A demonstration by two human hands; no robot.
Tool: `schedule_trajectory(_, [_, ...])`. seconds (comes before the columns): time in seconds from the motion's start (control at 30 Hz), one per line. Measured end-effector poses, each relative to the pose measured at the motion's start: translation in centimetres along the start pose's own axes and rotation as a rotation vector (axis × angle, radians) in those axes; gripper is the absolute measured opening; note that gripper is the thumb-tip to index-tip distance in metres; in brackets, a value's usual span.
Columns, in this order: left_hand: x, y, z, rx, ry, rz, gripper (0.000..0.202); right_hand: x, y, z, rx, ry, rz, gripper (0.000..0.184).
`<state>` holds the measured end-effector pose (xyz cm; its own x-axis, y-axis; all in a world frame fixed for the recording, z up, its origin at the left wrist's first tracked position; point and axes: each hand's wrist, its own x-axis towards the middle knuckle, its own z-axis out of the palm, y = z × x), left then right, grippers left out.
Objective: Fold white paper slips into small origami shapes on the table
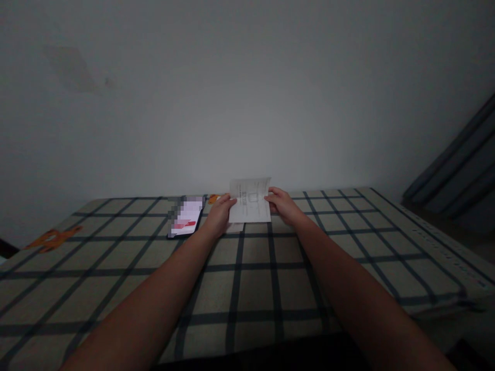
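Observation:
A sheet of white printed paper (pixel 250 206) is held up above the checked cloth, tilted toward me, with small dark print and a square figure on its face. My left hand (pixel 221 214) pinches its left edge, thumb on the front. On the opposite edge, my right hand (pixel 282 205) grips the paper the same way. Beneath the paper's lower left corner, a pale flat piece (pixel 235 227) lies on the cloth, mostly covered. A phone (pixel 187 219) with a lit screen, partly pixelated, rests left of my left hand.
The checked cloth (pixel 255 288) covers a flat surface that runs back to a grey wall (pixel 247 103). An orange cartoon figure (pixel 54 238) shows on the cloth at far left. Dark folded fabric (pixel 460 149) hangs at the right.

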<state>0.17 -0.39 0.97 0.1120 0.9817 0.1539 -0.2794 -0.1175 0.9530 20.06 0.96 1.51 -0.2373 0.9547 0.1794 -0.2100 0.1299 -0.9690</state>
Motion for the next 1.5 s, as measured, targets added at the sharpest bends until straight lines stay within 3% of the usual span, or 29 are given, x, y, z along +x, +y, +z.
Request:
schedule_trajectory(0.17, [0.0, 0.0, 0.0, -0.030, 0.046, 0.041, 0.023, -0.4, -0.6, 0.6, -0.060, 0.053, -0.008, 0.017])
schedule_trajectory(0.37, [-0.1, 0.0, 0.1, -0.106, -0.054, -0.066, 0.049, -0.5, -0.6, 0.7, -0.128, 0.096, -0.062, 0.019])
schedule_trajectory(0.53, [-0.1, -0.5, 0.1, 0.141, -0.052, 0.038, 0.054, -0.3, -0.6, 0.6, -0.083, 0.060, -0.059, 0.019])
schedule_trajectory(0.63, [-0.1, -0.4, 0.1, 0.130, -0.010, 0.123, 0.051, -0.3, -0.6, 0.5, 0.055, 0.031, -0.053, 0.030])
schedule_trajectory(0.73, [-0.2, 0.1, 0.3, 0.090, 0.038, 0.176, 0.054, -0.2, -0.3, 0.3, 0.051, -0.079, 0.028, 0.033])
schedule_trajectory(0.83, [-0.4, 0.5, 0.6, 0.072, 0.091, 0.193, 0.057, -0.1, 0.0, 0.2, -0.024, -0.115, 0.060, 0.026])
schedule_trajectory(0.97, [-0.7, 0.9, 1.0, 0.036, 0.047, 0.120, 0.065, 0.2, 0.2, -0.1, -0.055, -0.017, -0.006, 0.015])
schedule_trajectory(1.07, [-0.9, 1.2, 0.9, -0.001, 0.004, 0.043, 0.061, 0.1, 0.1, -0.2, -0.077, -0.033, -0.018, 0.014])
schedule_trajectory(1.2, [-0.9, 1.2, 0.4, -0.050, -0.148, -0.159, 0.056, -0.4, -0.1, 0.0, -0.156, -0.198, 0.041, 0.017])
schedule_trajectory(1.37, [-0.9, 0.2, 0.3, 0.200, -0.122, -0.087, 0.040, -0.6, 0.0, 0.4, -0.217, -0.171, -0.006, 0.020])
schedule_trajectory(1.5, [-0.8, -0.3, 0.5, 0.221, -0.064, 0.006, 0.036, -0.1, 0.4, 0.3, -0.131, -0.103, -0.004, 0.022])
